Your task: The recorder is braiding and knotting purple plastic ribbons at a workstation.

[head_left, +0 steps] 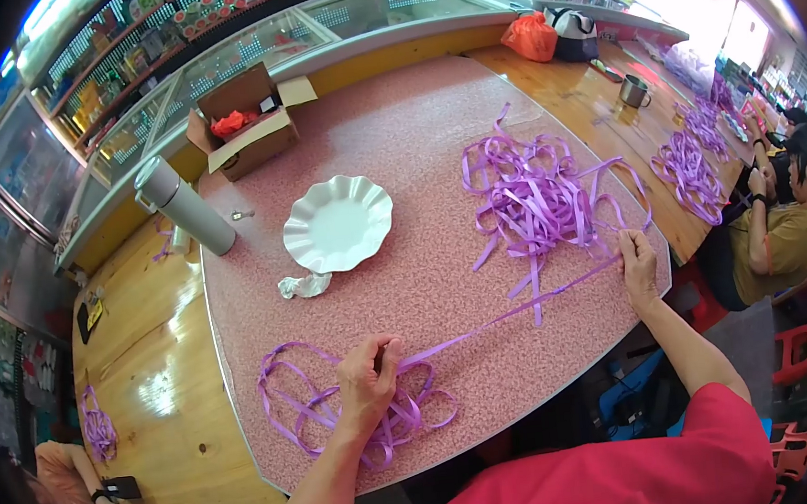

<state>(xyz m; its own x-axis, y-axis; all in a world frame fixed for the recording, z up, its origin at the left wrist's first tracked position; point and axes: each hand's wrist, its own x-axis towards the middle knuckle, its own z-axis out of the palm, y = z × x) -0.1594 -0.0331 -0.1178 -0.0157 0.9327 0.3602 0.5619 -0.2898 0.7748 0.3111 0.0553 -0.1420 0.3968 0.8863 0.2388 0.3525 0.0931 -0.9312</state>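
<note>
- Firstly, the left hand (370, 380): positioned above the near part of the pink surface (473, 390), grip clenched on a purple ribbon strand (487, 327).
- Ribbon loops (282, 397): lying loose on the surface, beneath and around the left hand.
- Strand: drawn nearly straight between both hands, rising slightly toward the right.
- Right hand (639, 268): near the right edge of the surface, fingertips grasping the strand's other end.
- Ribbon pile (538, 204): tangled, just beyond the strand, on the right part of the surface.
- White plate (339, 224): scalloped rim, left of the pile; crumpled tissue (304, 286) at its near edge.
- Grey bottle (194, 213): upright, left of the plate.
- Cardboard box (265, 145): flaps spread, red plastic bag (234, 123) inside.
- Metal mug (633, 91): on the wooden surface (578, 102) at right.
- Orange bag (530, 37): at the far end, beside a black-and-white bag (574, 35).
</note>
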